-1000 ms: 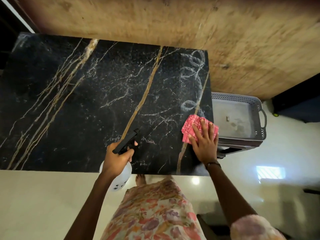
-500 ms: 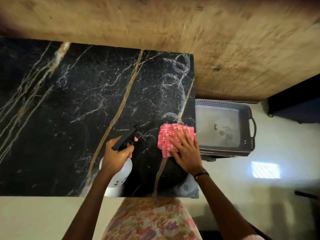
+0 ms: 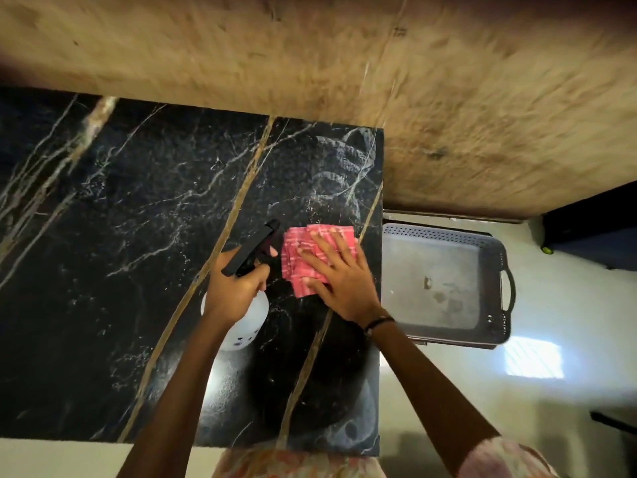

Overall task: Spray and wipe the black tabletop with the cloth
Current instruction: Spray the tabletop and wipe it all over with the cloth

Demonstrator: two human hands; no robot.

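The black marble tabletop (image 3: 120, 253) with gold and white veins fills the left and middle of the head view. A folded pink checked cloth (image 3: 297, 250) lies flat near the table's right edge. My right hand (image 3: 339, 274) presses on it with fingers spread and straight. My left hand (image 3: 234, 288) grips a white spray bottle (image 3: 246, 326) with a black trigger head (image 3: 251, 248), held just left of the cloth above the table. Wet swirl marks show on the surface beyond the cloth and near the front right corner.
A grey plastic tray (image 3: 444, 284) with perforated rim and handle sits on the pale floor right of the table. A brown wooden wall (image 3: 344, 63) runs behind the table. A dark object (image 3: 593, 225) stands at the far right.
My right hand has slid the cloth leftward and away from the right edge, closer to the spray bottle. The view has shifted nearer the table; my left hand keeps its hold on the bottle.
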